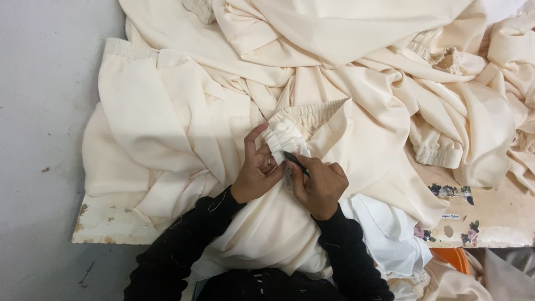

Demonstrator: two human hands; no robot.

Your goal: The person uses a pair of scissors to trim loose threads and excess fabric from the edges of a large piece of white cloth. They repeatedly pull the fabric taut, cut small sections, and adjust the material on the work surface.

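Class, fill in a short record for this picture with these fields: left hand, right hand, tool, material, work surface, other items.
left hand: left hand pinches the gathered elastic cuff of a cream garment
right hand: right hand has its grip on a thin dark-green tool, tip at the cuff
material: pile of cream fabric garments with elastic bands
work surface: worn cream board with floral stickers, on a grey floor
other items: white cloth; orange object at the lower right
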